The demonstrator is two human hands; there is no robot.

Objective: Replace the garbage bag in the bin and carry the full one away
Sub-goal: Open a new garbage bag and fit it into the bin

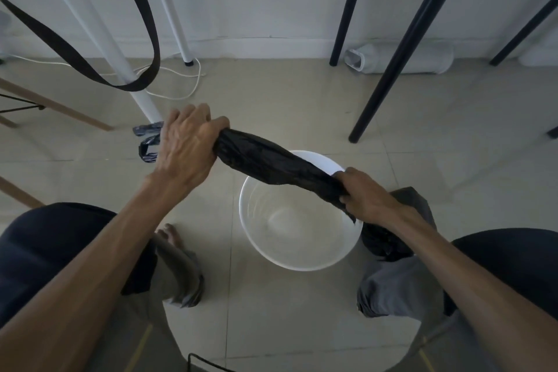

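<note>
Black garbage bag, still bunched into a long crumpled rope, is stretched betw. both hands above the white bin. Left hand grasps one end w/ fingers curled round it, up and away from the bin's far-left rim; right hand grips the other end, over the bin's right rim. Bag runs diagonally across the bin's far side, not touching the inside as far as can be seen. Bin stands on the floor betw. the person's legs, round, smooth plastic, faint ribbing on inner wall, no liner in it. A second dark bag, bulky and wrinkled, sits just beside the bin's right side, partly hidden under the right forearm. No readable labels or writing anywhere. Bag film is thin, glossy-matte, heavily creased. Floor is pale square tile w/ thin grout lines. On the floor behind the left hand lies a small dark folded plastic roll w/ shiny streaks. White table leg and black tapered legs stand farther back, near the wall.
</note>
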